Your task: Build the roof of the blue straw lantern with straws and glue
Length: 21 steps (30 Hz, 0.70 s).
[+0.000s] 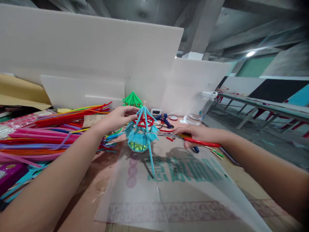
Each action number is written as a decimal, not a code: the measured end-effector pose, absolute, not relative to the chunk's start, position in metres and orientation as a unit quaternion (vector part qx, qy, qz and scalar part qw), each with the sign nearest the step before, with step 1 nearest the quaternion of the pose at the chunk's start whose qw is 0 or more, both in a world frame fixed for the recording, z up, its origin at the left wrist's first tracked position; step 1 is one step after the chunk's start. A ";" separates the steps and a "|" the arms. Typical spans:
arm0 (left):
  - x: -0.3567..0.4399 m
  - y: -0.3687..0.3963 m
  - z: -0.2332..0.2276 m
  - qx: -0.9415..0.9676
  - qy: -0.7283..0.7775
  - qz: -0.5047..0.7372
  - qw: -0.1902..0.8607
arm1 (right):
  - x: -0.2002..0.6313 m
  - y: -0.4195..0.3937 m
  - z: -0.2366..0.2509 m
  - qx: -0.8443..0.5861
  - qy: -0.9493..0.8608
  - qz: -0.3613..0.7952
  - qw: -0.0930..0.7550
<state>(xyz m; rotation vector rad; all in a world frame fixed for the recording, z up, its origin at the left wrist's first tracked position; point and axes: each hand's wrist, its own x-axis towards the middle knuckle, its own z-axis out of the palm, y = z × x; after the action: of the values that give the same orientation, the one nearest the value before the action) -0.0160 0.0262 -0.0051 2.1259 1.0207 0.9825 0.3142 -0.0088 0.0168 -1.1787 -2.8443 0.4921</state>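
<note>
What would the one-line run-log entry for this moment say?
left hand: holds blue straw pavilion | right hand: red scissors, blades at the pavilion | nearby: straw pile, glue gun

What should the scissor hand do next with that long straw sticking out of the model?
Probably close the red-handled scissors on the long blue straw. It hangs well below the blue straw pavilion, which the left hand steadies, and the right hand has the blades beside it.

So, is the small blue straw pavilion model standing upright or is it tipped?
Tipped. The blue straw pavilion model leans in the left hand, and one long straw slants down toward the clear plastic sheet.
</note>
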 end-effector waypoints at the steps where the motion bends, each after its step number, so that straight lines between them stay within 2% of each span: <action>1: -0.016 0.026 -0.005 0.796 0.384 0.367 0.289 | 0.312 -0.007 0.016 -0.377 -0.912 0.162 0.013; 6: -0.017 0.027 -0.007 0.797 0.385 0.365 0.287 | 0.304 0.001 0.015 -0.349 -0.917 0.191 -0.007; 21: -0.015 0.026 -0.006 0.799 0.390 0.363 0.279 | 0.297 0.003 0.014 -0.338 -0.923 0.183 0.000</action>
<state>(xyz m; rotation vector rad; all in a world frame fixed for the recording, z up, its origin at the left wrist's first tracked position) -0.0151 0.0264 -0.0059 2.1429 1.0459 0.9727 0.2970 0.0035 0.0141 -1.0613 -2.9005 0.5762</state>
